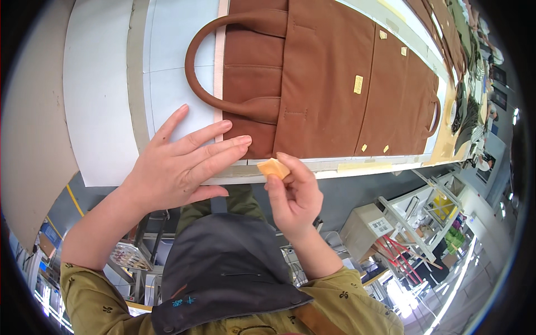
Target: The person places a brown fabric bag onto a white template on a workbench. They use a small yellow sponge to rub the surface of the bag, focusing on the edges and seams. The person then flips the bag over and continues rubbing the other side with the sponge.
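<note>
Pad [272, 168] (yellow-orange) in right fingers [297, 169]

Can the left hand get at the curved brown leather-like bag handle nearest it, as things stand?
Probably yes: the bare, spread left hand shows nothing in its grip and lies close to the curved brown leather-like handle, with nothing visible between them.

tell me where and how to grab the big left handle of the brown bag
Probably best at the outer bend of the handle, coming from the left. It bows out past the left end of the bag as a wide loop, so fingers could hook into its gap. The spread left hand is nearest and looks empty.
</note>
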Available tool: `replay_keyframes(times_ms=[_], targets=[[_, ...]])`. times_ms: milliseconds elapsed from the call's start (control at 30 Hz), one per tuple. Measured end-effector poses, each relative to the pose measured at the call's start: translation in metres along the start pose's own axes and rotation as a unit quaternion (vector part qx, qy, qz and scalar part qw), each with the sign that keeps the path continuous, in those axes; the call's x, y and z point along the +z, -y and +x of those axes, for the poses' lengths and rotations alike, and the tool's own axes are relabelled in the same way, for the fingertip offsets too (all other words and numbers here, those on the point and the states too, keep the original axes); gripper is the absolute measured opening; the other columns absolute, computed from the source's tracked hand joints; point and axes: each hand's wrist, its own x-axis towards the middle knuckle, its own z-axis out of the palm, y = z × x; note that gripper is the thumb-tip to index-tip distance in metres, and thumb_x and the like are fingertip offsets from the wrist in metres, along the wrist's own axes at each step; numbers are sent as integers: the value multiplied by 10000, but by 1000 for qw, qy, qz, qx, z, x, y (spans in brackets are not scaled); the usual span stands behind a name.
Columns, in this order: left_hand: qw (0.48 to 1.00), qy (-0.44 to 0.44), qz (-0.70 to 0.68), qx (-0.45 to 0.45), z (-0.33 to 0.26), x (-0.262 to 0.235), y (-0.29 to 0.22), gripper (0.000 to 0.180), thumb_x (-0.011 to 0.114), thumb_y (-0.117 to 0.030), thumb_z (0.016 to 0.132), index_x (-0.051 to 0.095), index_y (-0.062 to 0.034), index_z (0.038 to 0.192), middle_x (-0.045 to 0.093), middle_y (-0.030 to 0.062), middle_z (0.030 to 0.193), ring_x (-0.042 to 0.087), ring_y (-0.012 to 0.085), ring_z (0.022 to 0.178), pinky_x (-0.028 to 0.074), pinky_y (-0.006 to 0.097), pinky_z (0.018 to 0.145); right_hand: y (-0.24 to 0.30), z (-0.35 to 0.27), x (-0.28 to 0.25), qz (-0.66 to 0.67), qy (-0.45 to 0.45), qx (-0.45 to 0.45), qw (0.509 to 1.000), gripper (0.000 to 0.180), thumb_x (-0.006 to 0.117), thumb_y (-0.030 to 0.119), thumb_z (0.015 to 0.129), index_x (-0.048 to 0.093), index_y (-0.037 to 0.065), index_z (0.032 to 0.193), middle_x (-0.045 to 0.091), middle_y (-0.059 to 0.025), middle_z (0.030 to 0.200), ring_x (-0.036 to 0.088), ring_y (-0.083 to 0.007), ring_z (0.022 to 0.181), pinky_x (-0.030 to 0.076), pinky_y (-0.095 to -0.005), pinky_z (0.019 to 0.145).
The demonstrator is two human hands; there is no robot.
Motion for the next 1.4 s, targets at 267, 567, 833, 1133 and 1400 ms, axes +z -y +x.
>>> replay_keyframes(times_ms=[267, 567, 833, 1133, 1400], targets=[[1000, 9, -11, -9, 1, -1, -1, 883, 792, -497, 701, 413, -215, 1446, 584, -85, 1429, 471, 184, 1388, 190, 561, 1213, 2, 0, 15, -100, -28, -20, 994, 355, 741, -45, 850, 672, -35, 1198, 670, -45, 776, 552, -47, 570, 462, -197, 521], [1000, -10, -12, -4, 0, 3, 0, 882, 796, -490, 716, 393, -217, 1452, 583, -76, 1434, 464, 184, 1396, 169, 554, 1222, 1, 0, 19, -153, -44, -49, 986, 369, 751, -58, 814, 686, -32, 1176, 670, -44, 767, 530, -73, 534, 444, -214, 502], [1000, -9, -10, -5, 0, 3, -1, 874, 796, -484, 718, 399, -222, 1452, 585, -78, 1431, 465, 182, 1395, 163, 553, 1224, 3, 4, 22, -166, -45, -68, 983, 371, 728, -71, 844, 667, -28, 1208, 569, 32, 694, 457, -19, 531, 390, -183, 495], [1000, -7, -9, -5, 0, 3, 0, 870, 797, -471, 720, 405, -229, 1458, 582, -81, 1433, 458, 176, 1399, 160, 548, 1227, 4, 4, 24, -184, -45, -60, 980, 376, 745, -55, 829, 674, -15, 1195, 602, 13, 717, 488, -37, 532, 414, -195, 497], [1000, -8, -13, -9, 0, 3, 0, 860, 801, -463, 724, 408, -231, 1452, 580, -83, 1434, 457, 175, 1400, 165, 547, 1226, 1, 4, 25, -187, -45, -80, 978, 358, 732, -60, 848, 662, -29, 1197, 577, 33, 703, 459, -12, 544, 395, -180, 498]])
